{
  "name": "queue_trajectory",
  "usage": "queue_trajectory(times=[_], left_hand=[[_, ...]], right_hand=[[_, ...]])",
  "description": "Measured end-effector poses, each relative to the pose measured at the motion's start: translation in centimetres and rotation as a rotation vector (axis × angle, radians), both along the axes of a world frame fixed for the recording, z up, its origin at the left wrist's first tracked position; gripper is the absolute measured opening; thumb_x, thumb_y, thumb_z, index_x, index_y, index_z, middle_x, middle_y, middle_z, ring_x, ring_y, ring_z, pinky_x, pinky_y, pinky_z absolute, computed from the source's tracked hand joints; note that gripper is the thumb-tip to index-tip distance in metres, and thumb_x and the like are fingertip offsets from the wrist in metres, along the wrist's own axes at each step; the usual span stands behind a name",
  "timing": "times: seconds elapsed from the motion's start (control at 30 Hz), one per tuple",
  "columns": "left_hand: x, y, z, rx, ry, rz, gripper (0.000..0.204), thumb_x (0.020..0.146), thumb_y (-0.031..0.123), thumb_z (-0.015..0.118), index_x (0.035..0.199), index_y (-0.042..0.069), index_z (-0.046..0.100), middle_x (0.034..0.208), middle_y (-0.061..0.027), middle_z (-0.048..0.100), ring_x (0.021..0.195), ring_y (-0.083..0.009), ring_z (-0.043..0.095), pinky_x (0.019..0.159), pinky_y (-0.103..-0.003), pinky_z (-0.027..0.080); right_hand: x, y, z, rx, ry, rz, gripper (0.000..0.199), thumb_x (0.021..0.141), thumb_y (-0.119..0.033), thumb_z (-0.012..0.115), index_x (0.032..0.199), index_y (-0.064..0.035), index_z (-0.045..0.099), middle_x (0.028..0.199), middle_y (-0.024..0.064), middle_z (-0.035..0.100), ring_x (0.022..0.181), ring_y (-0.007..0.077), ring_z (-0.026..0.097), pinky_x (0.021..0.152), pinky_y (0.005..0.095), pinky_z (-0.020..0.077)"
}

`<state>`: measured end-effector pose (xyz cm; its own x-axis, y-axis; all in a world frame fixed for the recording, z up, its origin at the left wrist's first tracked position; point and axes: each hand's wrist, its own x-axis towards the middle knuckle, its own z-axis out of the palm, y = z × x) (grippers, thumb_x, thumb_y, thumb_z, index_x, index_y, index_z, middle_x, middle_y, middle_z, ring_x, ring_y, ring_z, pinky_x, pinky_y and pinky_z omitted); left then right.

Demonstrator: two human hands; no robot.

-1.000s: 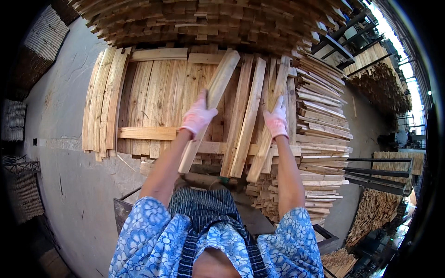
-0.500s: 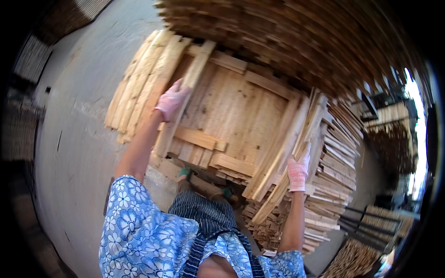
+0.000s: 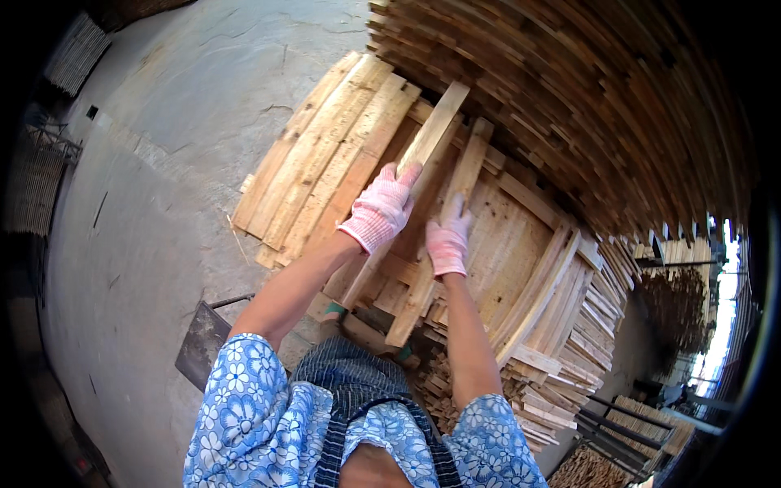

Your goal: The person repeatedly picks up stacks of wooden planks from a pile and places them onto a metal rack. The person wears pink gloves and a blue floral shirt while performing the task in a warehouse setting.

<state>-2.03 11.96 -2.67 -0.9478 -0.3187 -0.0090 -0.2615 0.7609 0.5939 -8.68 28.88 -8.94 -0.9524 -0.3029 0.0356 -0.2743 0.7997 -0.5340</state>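
Note:
My left hand [image 3: 382, 208], in a pink-and-white knit glove, grips a long narrow wooden board [image 3: 434, 128] from above. Just to its right, my right hand [image 3: 448, 240], gloved alike, is closed round a second narrow board [image 3: 467, 167]. Both boards slant from near me up to the far right, roughly side by side and apart. They are over a broad pile of planks [image 3: 504, 244]. Several wider planks [image 3: 333, 154] lie side by side at the pile's left. The hands partly hide the middles of both held boards.
A tall stack of boards [image 3: 569, 98] rises behind the pile. Loose strips [image 3: 582, 342] stick out at the right. A dark metal-framed piece [image 3: 205, 346] stands on the concrete floor [image 3: 154, 268] at the left. More stacked wood [image 3: 683, 317] is at the far right.
My right hand has moved left from the right side of the pile, bringing a board across. My left hand's board has come closer to it. The view has shifted.

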Motion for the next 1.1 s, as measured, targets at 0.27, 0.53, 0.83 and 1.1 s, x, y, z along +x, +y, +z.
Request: queue_trajectory(times=[0.27, 0.53, 0.83, 1.1], left_hand=[[5.0, -30.4, 0.6, 0.314, 0.125, 0.318, 0.062, 0.098, 0.018, 0.065, 0.155, 0.023, 0.041, 0.102, -0.0075, 0.06, 0.089, -0.0158, 0.061, 0.066, -0.028, 0.057], [-0.2, -29.9, -5.0, 0.593, -0.048, 0.011, 0.077, 0.099, 0.05, 0.056, 0.16, 0.014, 0.027, 0.161, -0.0174, 0.035, 0.149, -0.0293, 0.033, 0.122, -0.041, 0.025], [-0.1, -23.8, 1.6, 0.233, 0.168, 0.23, 0.06, 0.096, 0.025, 0.056, 0.153, 0.013, 0.042, 0.15, -0.023, 0.049, 0.133, -0.0349, 0.053, 0.109, -0.041, 0.043], [2.7, 2.4, 6.4, 1.055, 0.042, -0.031, 0.079, 0.091, 0.012, 0.066, 0.16, 0.013, 0.027, 0.152, -0.0155, 0.044, 0.073, -0.0096, 0.053, 0.063, -0.026, 0.053]], right_hand=[[-0.9, -5.4, 1.2, -0.113, -0.138, -0.028, 0.076, 0.102, -0.052, 0.051, 0.161, -0.0145, 0.022, 0.153, 0.0336, 0.029, 0.135, 0.0502, 0.043, 0.114, 0.0479, 0.0396], [1.8, -12.9, 1.5, -0.218, -0.24, -0.09, 0.088, 0.094, -0.045, 0.066, 0.161, -0.012, 0.02, 0.153, 0.0362, 0.026, 0.134, 0.0513, 0.045, 0.113, 0.048, 0.0416], [-4.9, 1.8, 2.7, 0.054, -0.071, 0.19, 0.077, 0.092, -0.047, 0.066, 0.152, -0.0071, 0.039, 0.151, 0.0265, 0.041, 0.137, 0.0422, 0.044, 0.115, 0.0499, 0.0366], [-1.7, 21.4, 5.7, 0.465, -0.3, -0.811, 0.094, 0.089, -0.044, 0.069, 0.162, -0.0245, 0.015, 0.153, 0.0293, 0.035, 0.128, 0.049, 0.053, 0.102, 0.0531, 0.0481]])
